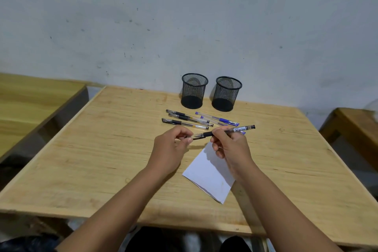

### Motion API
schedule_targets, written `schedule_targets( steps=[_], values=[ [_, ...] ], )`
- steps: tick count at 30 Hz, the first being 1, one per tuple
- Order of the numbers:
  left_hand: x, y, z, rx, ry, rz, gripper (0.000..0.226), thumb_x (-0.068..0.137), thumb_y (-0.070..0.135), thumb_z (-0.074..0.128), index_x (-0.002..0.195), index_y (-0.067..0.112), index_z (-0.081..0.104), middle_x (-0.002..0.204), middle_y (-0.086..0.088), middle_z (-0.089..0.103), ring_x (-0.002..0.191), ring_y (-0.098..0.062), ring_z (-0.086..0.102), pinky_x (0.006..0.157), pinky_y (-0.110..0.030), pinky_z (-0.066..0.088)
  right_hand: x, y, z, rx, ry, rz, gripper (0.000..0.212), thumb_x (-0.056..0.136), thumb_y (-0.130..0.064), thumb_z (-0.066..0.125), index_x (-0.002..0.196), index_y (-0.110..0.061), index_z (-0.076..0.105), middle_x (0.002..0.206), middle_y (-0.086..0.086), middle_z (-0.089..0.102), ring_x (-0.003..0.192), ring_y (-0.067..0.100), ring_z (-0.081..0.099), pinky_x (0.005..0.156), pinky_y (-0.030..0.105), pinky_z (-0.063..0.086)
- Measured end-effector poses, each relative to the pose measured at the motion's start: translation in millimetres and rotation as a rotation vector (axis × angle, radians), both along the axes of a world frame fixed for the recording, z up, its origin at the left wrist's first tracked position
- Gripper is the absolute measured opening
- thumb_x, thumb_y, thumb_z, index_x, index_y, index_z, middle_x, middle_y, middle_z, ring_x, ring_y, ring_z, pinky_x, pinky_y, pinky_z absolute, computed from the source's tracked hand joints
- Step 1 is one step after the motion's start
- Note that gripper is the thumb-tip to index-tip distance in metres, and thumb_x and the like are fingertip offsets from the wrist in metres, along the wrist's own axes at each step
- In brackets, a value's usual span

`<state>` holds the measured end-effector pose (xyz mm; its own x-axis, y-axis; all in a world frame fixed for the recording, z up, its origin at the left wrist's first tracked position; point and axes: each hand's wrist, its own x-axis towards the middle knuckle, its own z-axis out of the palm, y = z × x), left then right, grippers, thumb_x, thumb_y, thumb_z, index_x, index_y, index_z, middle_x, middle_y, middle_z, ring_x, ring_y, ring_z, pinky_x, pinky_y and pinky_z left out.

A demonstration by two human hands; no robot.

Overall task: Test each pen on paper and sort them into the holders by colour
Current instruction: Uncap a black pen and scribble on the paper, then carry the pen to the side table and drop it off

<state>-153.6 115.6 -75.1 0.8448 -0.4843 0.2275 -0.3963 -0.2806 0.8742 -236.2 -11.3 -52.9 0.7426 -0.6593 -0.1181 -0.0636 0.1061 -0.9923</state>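
Observation:
My right hand (229, 145) grips a black pen (235, 130) by its rubber grip, tip pointing left. My left hand (173, 145) pinches the pen's cap (197, 138) just off the tip. Below my hands lies a white sheet of paper (210, 176) on the wooden table (102, 149). Three black pens (186, 120) lie side by side behind my hands, with blue pens (218, 119) to their right. Two black mesh holders stand at the back by the wall, the left holder (194, 90) and the right holder (226, 93), both with nothing inside.
A second wooden table (30, 100) stands to the left across a gap, and another wooden surface (356, 127) to the right. A pale marked wall (184, 26) rises right behind the holders. The table's front edge is close to my body.

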Motion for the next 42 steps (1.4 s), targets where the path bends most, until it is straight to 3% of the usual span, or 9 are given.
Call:
schedule_targets(
  steps=[8, 14, 20, 24, 28, 31, 34, 38, 42],
  values=[
    [-17, -2, 7, -0.091, 0.007, 0.026, 0.020, 0.083, 0.004, 0.060, 0.077, 0.023, 0.063, 0.075, 0.007, 0.067, 0.071, 0.002, 0.056, 0.059, -0.001, 0.039, -12, 8, 6, -0.053, -0.161, 0.106, 0.019, 0.090, -0.002, 0.055, 0.071, -0.007, 0.054, 0.051, 0.003, 0.054, 0.038, 0.010, 0.043, 0.036, 0.017, 0.030],
    [-20, 5, 17, -0.102, 0.005, -0.032, 0.025, 0.084, 0.002, 0.058, 0.076, 0.026, 0.060, 0.068, 0.013, 0.061, 0.061, 0.009, 0.053, 0.057, -0.002, 0.038, -15, 11, 10, -0.107, -0.167, 0.104, 0.019, 0.089, -0.003, 0.056, 0.071, -0.009, 0.054, 0.050, 0.001, 0.052, 0.040, 0.010, 0.043, 0.037, 0.019, 0.031],
    [1, 17, 26, -0.077, -0.005, 0.018, 0.018, 0.084, 0.006, 0.059, 0.081, 0.024, 0.064, 0.071, 0.010, 0.061, 0.066, -0.003, 0.055, 0.060, -0.005, 0.039, -22, 10, 10, 0.150, -0.280, 0.014, 0.006, 0.086, -0.007, 0.060, 0.082, -0.007, 0.065, 0.065, 0.006, 0.053, 0.050, 0.010, 0.046, 0.039, 0.018, 0.032],
    [13, 26, 32, -0.319, 0.212, -0.030, 0.025, 0.088, 0.000, 0.052, 0.086, 0.022, 0.064, 0.081, -0.002, 0.063, 0.076, -0.009, 0.061, 0.068, -0.009, 0.051, -36, 16, 4, -0.081, -0.104, 0.110, 0.011, 0.084, -0.011, 0.064, 0.080, -0.006, 0.073, 0.071, 0.003, 0.066, 0.059, 0.010, 0.053, 0.048, 0.019, 0.041],
    [9, 24, 40, -0.386, 0.208, -0.068, 0.026, 0.090, 0.002, 0.051, 0.098, 0.024, 0.063, 0.088, -0.002, 0.065, 0.076, -0.002, 0.064, 0.074, -0.012, 0.052, -37, 27, 1, -0.289, 0.025, 0.210, 0.009, 0.083, -0.015, 0.066, 0.080, -0.017, 0.075, 0.068, -0.006, 0.069, 0.055, 0.002, 0.054, 0.053, 0.018, 0.045],
    [-2, 17, 46, -0.355, 0.201, -0.137, 0.029, 0.088, 0.004, 0.055, 0.109, 0.022, 0.058, 0.086, 0.001, 0.068, 0.077, -0.007, 0.066, 0.079, -0.018, 0.053, -30, 31, 8, -0.347, 0.013, 0.207, 0.008, 0.082, -0.022, 0.069, 0.087, -0.021, 0.074, 0.071, -0.004, 0.070, 0.056, 0.007, 0.057, 0.057, 0.022, 0.048],
    [-12, 11, 50, -0.328, 0.170, -0.175, 0.027, 0.086, 0.010, 0.060, 0.110, 0.021, 0.059, 0.091, -0.001, 0.069, 0.081, -0.008, 0.067, 0.080, -0.020, 0.052, -25, 31, 20, -0.435, -0.020, 0.174, 0.011, 0.082, -0.022, 0.068, 0.091, -0.021, 0.074, 0.079, -0.006, 0.073, 0.073, -0.001, 0.064, 0.068, 0.008, 0.046],
    [-12, 5, 54, -0.189, -0.062, -0.035, 0.017, 0.089, 0.024, 0.056, 0.103, 0.021, 0.064, 0.088, 0.010, 0.066, 0.080, 0.002, 0.058, 0.070, -0.002, 0.039, -25, 23, 33, -0.478, 0.004, 0.095, 0.013, 0.082, -0.020, 0.069, 0.094, -0.017, 0.074, 0.086, 0.002, 0.074, 0.080, 0.009, 0.065, 0.078, 0.022, 0.048],
    [-5, -11, 41, 0.083, -0.211, -0.028, 0.031, 0.093, 0.028, 0.048, 0.117, 0.011, 0.057, 0.118, -0.009, 0.059, 0.109, -0.021, 0.053, 0.092, -0.031, 0.039, -31, 10, 40, -0.553, 0.099, -0.026, 0.016, 0.081, -0.022, 0.070, 0.095, -0.015, 0.074, 0.085, 0.000, 0.072, 0.082, 0.016, 0.065, 0.078, 0.028, 0.051]
  ],
)
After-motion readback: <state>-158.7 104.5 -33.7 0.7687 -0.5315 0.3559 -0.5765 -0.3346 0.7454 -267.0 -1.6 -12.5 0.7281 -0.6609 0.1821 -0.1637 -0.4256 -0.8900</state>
